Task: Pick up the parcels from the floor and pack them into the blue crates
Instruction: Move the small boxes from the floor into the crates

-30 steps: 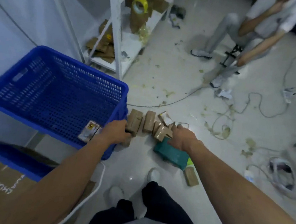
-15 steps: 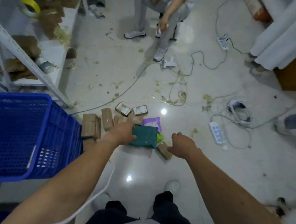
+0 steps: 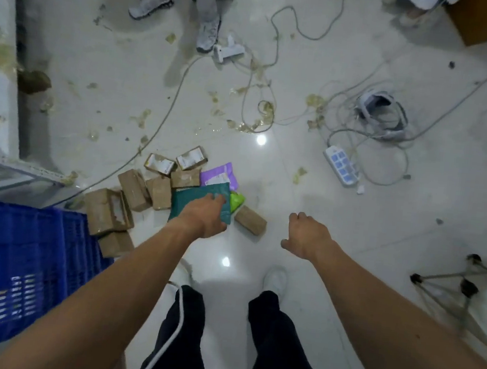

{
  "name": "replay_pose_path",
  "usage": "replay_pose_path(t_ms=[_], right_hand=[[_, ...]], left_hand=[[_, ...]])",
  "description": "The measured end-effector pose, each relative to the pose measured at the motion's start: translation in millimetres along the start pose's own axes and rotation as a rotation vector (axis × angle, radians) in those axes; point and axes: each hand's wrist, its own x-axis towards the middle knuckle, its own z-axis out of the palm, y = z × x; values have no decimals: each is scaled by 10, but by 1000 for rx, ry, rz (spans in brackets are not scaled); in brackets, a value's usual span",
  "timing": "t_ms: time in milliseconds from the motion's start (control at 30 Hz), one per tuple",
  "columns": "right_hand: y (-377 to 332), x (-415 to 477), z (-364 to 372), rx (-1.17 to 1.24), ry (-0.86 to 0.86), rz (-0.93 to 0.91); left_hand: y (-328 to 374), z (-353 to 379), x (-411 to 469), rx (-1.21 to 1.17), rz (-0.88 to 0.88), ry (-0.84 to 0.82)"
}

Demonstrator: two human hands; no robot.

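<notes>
1. We identify the pale tiled floor (image 3: 349,255) as the base surface; all parcels in view lie on it.
2. The blue crate (image 3: 19,251) stands at the left edge, with only its perforated wall in view. A pale shape shows through the holes, too blurred to identify.
3. The brown parcels (image 3: 135,189) form a loose cluster just right of the crate. The largest brown box (image 3: 107,212) touches the crate's corner.
4. The teal mailer (image 3: 195,200) lies flat in the middle of the cluster. The purple mailer (image 3: 222,176) lies partly under its far edge, and a green bag (image 3: 237,201) lies at its right edge.
5. Two white-labelled boxes (image 3: 160,164) sit at the far side. We cannot read their print, nor the white label on the purple mailer.
6. The left hand (image 3: 203,216) lies over the teal mailer, back upward and fingertips on the film. We cannot tell whether it grips.
7. The right hand (image 3: 306,234) hangs above bare floor, well apart from the parcels, fingers loosely curled around nothing.
8. A power strip (image 3: 341,166) lies among cables further right.
</notes>
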Motion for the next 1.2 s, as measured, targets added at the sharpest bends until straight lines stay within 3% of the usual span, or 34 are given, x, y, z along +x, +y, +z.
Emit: replay_pose_path(t_ms=[467,767,967,1200], right_hand=[[298,2261,2036,196,39,133],[294,3754,3454,231,125,162],[285,4327,3878,172,210,128],[220,4527,3946,89,203,92]], left_hand=[[-405,1845,2668,193,226,-98],[-753,3203,4097,265,335,13],[-899,3693,4576,454,402,-85],[-926,3921,4692,440,421,29]])
